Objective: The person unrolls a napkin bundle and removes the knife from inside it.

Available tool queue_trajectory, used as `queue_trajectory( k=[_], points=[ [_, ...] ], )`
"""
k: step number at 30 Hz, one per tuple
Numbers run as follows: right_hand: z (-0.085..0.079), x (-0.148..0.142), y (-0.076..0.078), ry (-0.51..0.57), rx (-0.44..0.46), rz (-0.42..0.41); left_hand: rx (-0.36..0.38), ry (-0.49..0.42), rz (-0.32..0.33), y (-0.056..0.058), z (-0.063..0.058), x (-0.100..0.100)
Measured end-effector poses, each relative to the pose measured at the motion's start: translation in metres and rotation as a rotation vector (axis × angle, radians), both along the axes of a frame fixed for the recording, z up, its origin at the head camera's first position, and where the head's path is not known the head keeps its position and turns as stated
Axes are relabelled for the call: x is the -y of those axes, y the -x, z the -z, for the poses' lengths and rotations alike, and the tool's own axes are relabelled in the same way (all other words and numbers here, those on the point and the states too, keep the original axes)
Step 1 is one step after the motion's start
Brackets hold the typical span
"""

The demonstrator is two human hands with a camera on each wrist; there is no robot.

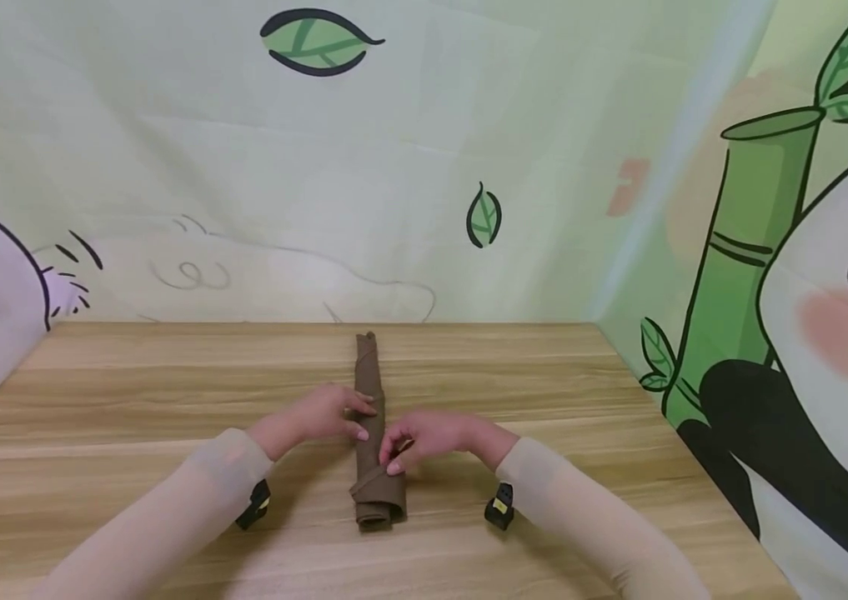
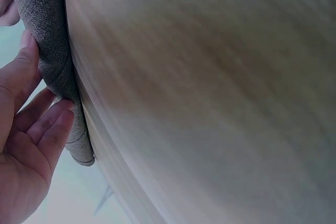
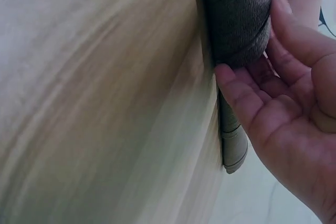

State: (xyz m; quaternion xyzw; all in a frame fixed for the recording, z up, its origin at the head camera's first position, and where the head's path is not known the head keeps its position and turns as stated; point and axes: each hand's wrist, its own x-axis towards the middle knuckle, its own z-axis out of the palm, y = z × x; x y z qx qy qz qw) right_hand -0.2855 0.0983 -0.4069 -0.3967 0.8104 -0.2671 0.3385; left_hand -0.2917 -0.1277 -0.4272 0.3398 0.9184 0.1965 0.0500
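Observation:
A dark brown, leather-like sheet (image 1: 368, 450) is rolled into a long tube lying on the table, pointing away from me. Its near end is thicker, with loose layers and an open spiral, while the far end tapers. From the left, my left hand (image 1: 326, 412) holds the roll around its middle, thumb and bent fingers against it. Nearer to me, my right hand (image 1: 431, 437) grips the thicker part from the right. In the right wrist view its thumb lies on the grained roll (image 3: 239, 14), with the fingertips low at its side near the tabletop.
The wood-grain table (image 1: 131, 392) ends at the back against a pale green backdrop (image 1: 424, 150) printed with leaves, bamboo and pandas. A small black device sits at the left wrist (image 1: 253, 506) and another at the right wrist (image 1: 499, 507).

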Motion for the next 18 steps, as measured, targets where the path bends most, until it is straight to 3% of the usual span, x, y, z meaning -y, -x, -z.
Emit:
queue_trajectory(
  k=[9, 18],
  points=[
    [-0.003, -0.007, -0.002, 0.034, -0.056, 0.01, 0.009, 0.022, -0.005, 0.002, -0.001, -0.003],
    [-0.007, -0.024, -0.001, 0.052, -0.042, 0.012, 0.035, 0.025, -0.016, 0.0, -0.004, -0.002]
  ],
)
